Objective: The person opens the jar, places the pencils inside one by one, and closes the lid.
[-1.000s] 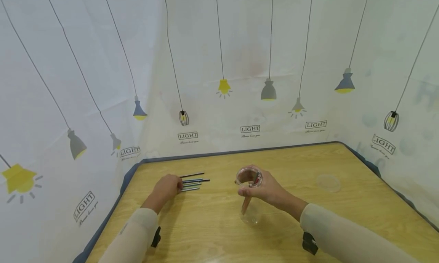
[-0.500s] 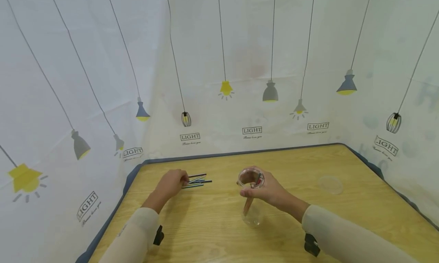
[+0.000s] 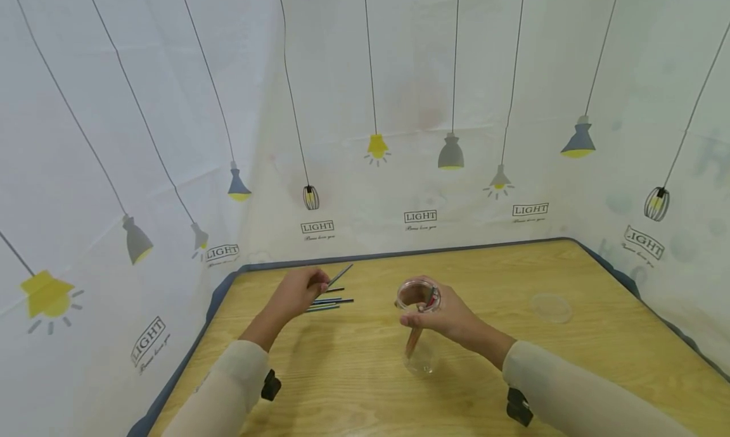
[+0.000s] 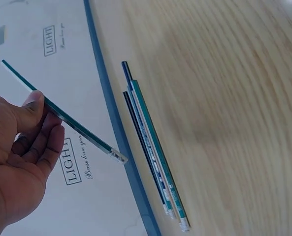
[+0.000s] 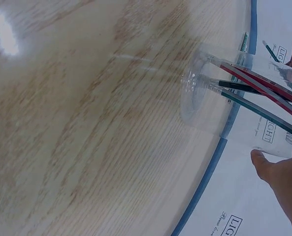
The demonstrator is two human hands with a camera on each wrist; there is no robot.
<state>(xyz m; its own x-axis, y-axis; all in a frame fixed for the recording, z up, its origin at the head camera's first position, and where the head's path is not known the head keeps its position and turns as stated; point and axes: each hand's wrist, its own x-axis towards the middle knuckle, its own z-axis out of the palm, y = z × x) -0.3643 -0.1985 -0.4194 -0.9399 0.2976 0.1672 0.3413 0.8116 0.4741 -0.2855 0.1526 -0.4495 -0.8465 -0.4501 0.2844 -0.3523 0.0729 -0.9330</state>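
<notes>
My left hand [image 3: 299, 292] pinches a green pencil [image 4: 84, 132] between thumb and fingers, raised above the table. Its silvery ferrule end points down to the right in the left wrist view. Just below lie several pencils [image 4: 153, 147], green and dark, side by side on the wood. My right hand [image 3: 446, 313] grips a clear plastic jar [image 5: 197, 105] near its open mouth. Inside the jar lean several pencils [image 5: 264, 88], red, green and black, their ferrule ends at the jar's bottom.
On the right of the wooden table [image 3: 485, 272] lies a clear round lid [image 3: 550, 307]. A white sheet wall [image 3: 365, 190] printed with lamps rises behind and at both sides, with a dark blue border [image 3: 399, 254] along the table's edge.
My left hand has picked one green pencil out of the row and lifted it, tilting its far end up. The right hand and jar have hardly moved.
</notes>
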